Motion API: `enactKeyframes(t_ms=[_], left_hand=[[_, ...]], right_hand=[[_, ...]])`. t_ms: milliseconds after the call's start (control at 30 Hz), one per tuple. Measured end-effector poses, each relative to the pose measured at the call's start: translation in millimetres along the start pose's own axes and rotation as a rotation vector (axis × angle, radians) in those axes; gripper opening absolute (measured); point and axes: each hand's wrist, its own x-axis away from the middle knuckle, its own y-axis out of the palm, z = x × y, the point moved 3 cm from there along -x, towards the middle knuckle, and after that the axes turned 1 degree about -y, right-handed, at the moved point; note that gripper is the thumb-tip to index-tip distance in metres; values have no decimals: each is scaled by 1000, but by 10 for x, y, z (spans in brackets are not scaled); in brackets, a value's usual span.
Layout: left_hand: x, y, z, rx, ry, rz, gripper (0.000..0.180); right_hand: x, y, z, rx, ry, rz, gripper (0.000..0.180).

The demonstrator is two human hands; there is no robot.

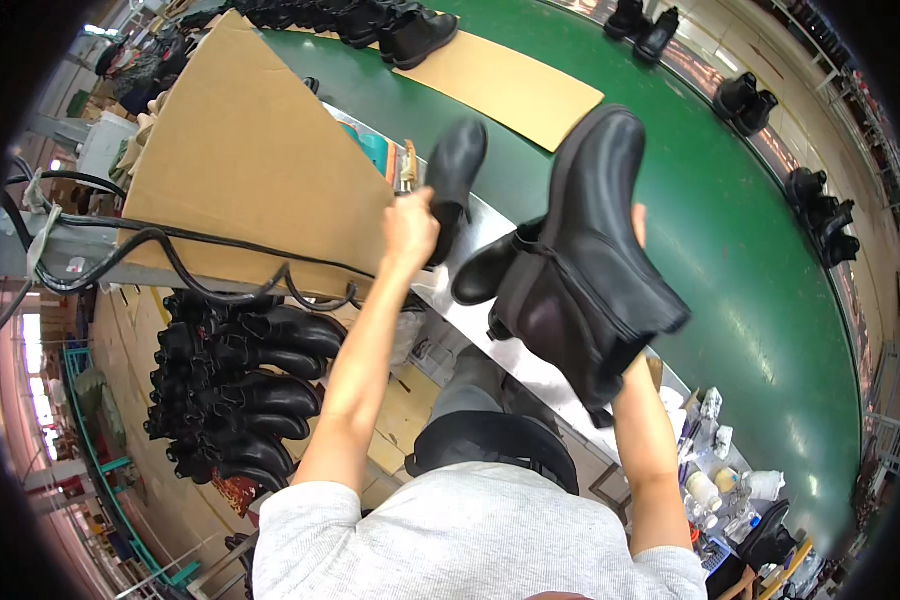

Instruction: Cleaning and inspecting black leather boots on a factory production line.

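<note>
In my right hand [639,226] is a large black leather ankle boot [595,230], raised close with its toe pointing away. The boot covers most of that hand; some fingers show past its right edge. My left hand [410,232] is closed at the side of a second black boot [456,165], which is smeared by motion; its grip is partly hidden. Between the two, another black boot [485,272] lies on the metal worktop [445,290], partly covered by the raised one.
A cardboard sheet [245,160] and black cables [180,236] lie left. Several black boots [260,390] sit low left. A green conveyor belt [740,270] carries a tan board [515,85] and more boots [415,38]. Bottles and spools [705,490] crowd the lower right.
</note>
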Motion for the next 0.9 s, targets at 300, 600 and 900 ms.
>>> enactKeyframes(t_ms=[300,600,900], left_hand=[[185,386,-237,129,47,-455,30],[349,271,-585,187,-177,-192,26],[107,321,-866,169,-77,-211,15]], right_hand=[[-1386,-507,902,89,-120,-47,44],[-1363,-912,810,376,55,462,67],[-1512,-1001,1463,485,78,703,81]])
